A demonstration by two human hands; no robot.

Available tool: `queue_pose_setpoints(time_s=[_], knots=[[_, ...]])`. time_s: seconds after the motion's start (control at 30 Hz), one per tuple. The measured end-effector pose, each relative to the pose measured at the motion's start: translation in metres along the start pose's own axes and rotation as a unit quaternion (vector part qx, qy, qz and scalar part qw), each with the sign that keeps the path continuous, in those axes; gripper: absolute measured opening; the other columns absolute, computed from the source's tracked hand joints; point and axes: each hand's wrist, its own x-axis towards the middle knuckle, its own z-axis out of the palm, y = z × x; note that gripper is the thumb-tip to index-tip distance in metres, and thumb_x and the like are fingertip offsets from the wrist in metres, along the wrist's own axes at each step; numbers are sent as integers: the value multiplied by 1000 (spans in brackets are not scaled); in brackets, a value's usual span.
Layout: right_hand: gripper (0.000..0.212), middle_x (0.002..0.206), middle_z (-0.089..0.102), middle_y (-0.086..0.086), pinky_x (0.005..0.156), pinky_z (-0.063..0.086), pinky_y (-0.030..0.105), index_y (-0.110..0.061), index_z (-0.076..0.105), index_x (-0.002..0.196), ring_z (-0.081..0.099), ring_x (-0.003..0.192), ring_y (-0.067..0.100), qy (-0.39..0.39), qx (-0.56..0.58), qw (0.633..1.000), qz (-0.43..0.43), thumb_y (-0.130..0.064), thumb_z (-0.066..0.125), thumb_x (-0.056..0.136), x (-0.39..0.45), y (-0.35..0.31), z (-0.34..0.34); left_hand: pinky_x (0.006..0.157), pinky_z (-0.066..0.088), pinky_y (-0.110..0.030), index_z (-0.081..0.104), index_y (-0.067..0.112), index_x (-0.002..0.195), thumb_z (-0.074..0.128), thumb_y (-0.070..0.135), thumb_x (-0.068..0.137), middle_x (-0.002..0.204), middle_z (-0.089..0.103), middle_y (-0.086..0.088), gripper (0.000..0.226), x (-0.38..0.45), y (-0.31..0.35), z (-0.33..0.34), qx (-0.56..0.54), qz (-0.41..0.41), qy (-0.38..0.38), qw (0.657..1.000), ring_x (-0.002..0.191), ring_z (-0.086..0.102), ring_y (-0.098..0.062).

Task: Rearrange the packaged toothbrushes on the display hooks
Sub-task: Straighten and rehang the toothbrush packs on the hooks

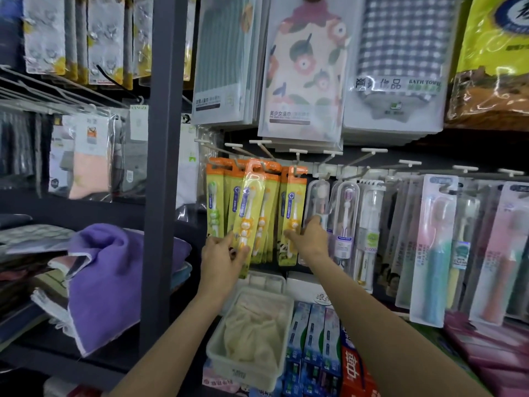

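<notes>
- Currently, left hand point(221, 255) grips the lower end of a yellow toothbrush pack point(246, 213), thumb and fingers pinching its bottom edge; orange-figure brush inside.
- Pack's long axis runs near vertical, tilted with its top leaning right. Its orange header point(255, 167) sits up at the display hooks point(267, 164); cannot tell whether the hang hole is on the hook tip or just in front of it.
- So the pack extends straight up from the left fingers; the hook lies above and slightly right of the grip. Judgement: seating or freeing the header turns on that upper end, guided from below.
- Right hand point(310, 239) is nearer the neighbouring hook. Its fingers curl onto the lower part of a second yellow pack point(292, 219) hanging there, thumb near a clear-cased toothbrush point(316, 207) just beside it.
- Both forearms reach up and forward from low in view, wrists extended, palms toward the rack.
- More yellow packs point(214, 202) hang left of the held one.
- Below: a white basket point(249, 365) and boxed toothpaste point(313, 339).
</notes>
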Motion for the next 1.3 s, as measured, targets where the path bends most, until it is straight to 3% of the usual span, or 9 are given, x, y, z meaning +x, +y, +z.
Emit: queue_pose_setpoints(time_s=[0.2,0.3,0.5,0.67,0.87,0.97,1.07,1.2,1.3], knots=[[26,95,56,11,51,37,27,-3,43,115,50,75,20,41,34,995,-80,-8,53,92,-19,8,-9,91,43,-38,44,11,136,58,30,90,116,46,-17,52,2,-2,-3,0,-6,8,1000,107,50,-30],[36,103,59,10,58,38,29,-8,42,129,53,79,22,62,-43,986,-149,-10,50,93,-21,9,-43,92,44,-39,45,11,136,57,30,90,118,45,-18,51,1,1,0,-6,-10,0,1000,107,50,-31],[38,109,62,17,69,42,30,-12,50,126,55,88,28,-74,-344,923,-157,-7,49,88,-25,-10,-94,89,42,-41,52,-3,121,57,30,90,107,50,-23,46,-8,11,6,-27,-32,-8,999,103,49,-37],[30,92,61,12,53,42,26,-9,55,114,53,61,18,-59,-216,964,-143,-12,61,84,-66,-1,-112,87,45,-44,55,-5,114,58,28,89,101,49,-20,41,-8,13,1,-34,-25,4,999,100,51,-39],[37,86,58,-3,52,41,16,-14,55,124,50,60,6,-102,-77,970,-209,-7,56,88,-68,-31,-89,78,40,-36,54,-11,106,61,26,88,97,52,-26,42,-5,17,7,-38,-35,7,999,97,48,-36],[38,95,60,3,55,39,15,-13,55,126,50,68,10,-116,-55,967,-222,-7,54,89,-62,-50,-71,70,36,-27,56,-9,101,63,26,86,96,52,-22,39,-4,17,10,-47,-36,19,998,88,50,-28],[33,95,60,5,53,39,15,-11,56,123,52,75,14,-140,-25,971,-193,-8,52,90,-58,-58,-60,80,41,-27,57,-2,117,63,27,87,101,48,-12,42,-4,15,9,-63,-26,24,997,92,55,-27],[34,114,63,8,77,46,30,-10,53,126,58,97,23,-129,66,981,-127,-9,52,92,-60,-54,-48,84,42,-29,50,4,130,61,28,88,101,41,-5,50,-3,11,6,-59,-8,24,998,93,54,-24],[29,108,63,7,75,46,30,-11,55,122,59,95,24,-111,119,981,-103,-10,51,93,-62,-45,-42,84,42,-27,46,5,134,60,28,88,102,40,-4,53,-3,9,4,-65,3,19,998,91,53,-21]])
